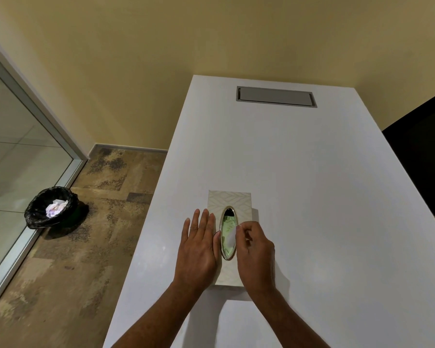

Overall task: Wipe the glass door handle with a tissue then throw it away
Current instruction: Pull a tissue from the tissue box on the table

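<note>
A cream patterned tissue box with an oval metal-rimmed slot lies on the white table. My left hand rests flat on the box's left side, fingers spread. At the slot, my right hand pinches a white tissue between thumb and fingertips; the tissue is still partly inside the box. On the floor at the left stands a black-lined bin with crumpled paper in it. The door handle is out of view.
A glass partition with a metal frame runs along the left, beside the bin. Brown mottled flooring lies between it and the table. A grey cable hatch is set in the table's far end. A black chair back stands at right.
</note>
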{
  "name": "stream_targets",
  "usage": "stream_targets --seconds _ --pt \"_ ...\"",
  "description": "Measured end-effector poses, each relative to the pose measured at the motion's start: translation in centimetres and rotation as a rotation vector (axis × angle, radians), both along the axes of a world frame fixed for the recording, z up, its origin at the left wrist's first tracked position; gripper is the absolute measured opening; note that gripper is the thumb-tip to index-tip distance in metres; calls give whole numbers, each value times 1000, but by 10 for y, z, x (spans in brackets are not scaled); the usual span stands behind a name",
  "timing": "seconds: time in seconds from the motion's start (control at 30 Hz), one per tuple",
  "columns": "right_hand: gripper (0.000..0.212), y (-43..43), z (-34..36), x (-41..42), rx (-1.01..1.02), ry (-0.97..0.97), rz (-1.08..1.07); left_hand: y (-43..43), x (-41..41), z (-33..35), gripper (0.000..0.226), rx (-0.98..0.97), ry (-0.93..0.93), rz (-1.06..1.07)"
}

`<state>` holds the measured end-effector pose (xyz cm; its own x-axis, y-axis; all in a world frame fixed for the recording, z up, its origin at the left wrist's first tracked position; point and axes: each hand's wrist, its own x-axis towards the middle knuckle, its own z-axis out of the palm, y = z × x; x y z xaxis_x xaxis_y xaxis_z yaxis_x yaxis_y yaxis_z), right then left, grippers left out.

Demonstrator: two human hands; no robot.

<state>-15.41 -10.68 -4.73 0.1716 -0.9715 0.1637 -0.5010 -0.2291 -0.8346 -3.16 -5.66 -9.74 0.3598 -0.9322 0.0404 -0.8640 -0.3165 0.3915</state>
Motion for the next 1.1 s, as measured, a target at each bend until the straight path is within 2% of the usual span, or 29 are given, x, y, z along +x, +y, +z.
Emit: stream_targets --seconds 0.2,0.37,0.47,0.73,1.0,1.1 --pt "21 -2 12 2 -45 -41 -44 0 0 2 74 -9 -8 -1" --pt "15 -3 28 0 -73 -91 -66 -1 0 2 72 6 -13 1" --pt "6 -7 38 0 -34 -167 -99 0 0 2 80 19 -26 -14" --pt "11 -19 62 -12 323 -545 -234 0 2 0 73 1 -31 4" --pt "14 -29 101 -28 419 -595 -349 1 5 36 70 -47 -3 12" --pt "17 -29 120 -31 539 -702 -332 9 2 63 70 -103 14 27"
